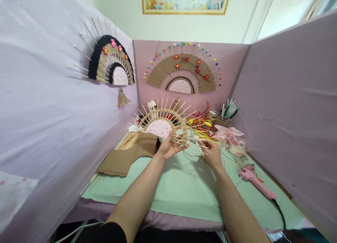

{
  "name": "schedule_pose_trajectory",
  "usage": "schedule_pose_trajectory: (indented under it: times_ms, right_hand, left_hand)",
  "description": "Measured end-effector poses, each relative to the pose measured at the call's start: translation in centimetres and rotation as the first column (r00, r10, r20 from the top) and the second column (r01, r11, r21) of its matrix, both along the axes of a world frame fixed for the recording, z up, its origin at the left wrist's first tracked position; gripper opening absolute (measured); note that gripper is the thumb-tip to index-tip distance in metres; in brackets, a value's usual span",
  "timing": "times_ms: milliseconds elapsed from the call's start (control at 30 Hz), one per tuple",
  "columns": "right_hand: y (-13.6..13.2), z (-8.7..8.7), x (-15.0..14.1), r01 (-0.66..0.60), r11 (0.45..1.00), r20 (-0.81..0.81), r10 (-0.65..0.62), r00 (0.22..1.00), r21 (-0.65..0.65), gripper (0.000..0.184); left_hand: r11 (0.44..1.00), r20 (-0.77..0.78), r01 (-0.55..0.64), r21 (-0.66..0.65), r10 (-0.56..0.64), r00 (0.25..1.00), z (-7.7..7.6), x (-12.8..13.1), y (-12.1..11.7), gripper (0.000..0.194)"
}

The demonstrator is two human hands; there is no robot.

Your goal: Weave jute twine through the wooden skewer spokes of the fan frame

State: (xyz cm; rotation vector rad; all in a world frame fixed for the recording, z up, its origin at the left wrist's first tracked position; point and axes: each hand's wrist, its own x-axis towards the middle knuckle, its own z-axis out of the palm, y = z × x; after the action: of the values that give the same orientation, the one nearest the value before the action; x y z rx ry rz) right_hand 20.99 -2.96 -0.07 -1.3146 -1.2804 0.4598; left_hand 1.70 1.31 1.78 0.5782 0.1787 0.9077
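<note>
My left hand (170,149) grips the lower right part of a half-round fan (158,128), thumb on its front and fingers beneath. The fan has a pink dotted centre, thin wooden sticks spreading outward, and woven bands of tan twine. From its lower edge hangs a black tassel (157,145). My right hand (212,153) is closed in a pinch by the stick ends on the right. A thin loop of twine (190,155) sags between the fan and these fingers; exactly how it sits in them is partly hidden.
Brown cardboard (118,160) lies over loose sticks at left. At right rest a pink glue gun (258,183) with a black cord, crumpled pink dotted cloth (228,132) and a tool holder (223,121). Colourful stems (204,123) lie behind. Two finished fans (181,69) hang on the panels.
</note>
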Motion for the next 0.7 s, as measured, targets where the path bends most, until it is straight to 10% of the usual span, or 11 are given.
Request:
schedule_pose_trajectory:
  times_ms: [367,700]
  right_hand:
    - [-1.8,1.1,2.3,-0.486,0.87,-0.41,0.473,0.78,0.078,0.024]
    - [-1.2,1.4,2.3,-0.405,0.893,-0.536,0.444,0.718,0.197,0.016]
  left_hand:
    - [0.997,0.048,-0.074,-0.038,0.076,0.996,-0.1,-0.5,0.9,0.04]
    - [1.0,0.04,-0.013,-0.001,0.013,0.999,0.0,-0.5,0.4,0.04]
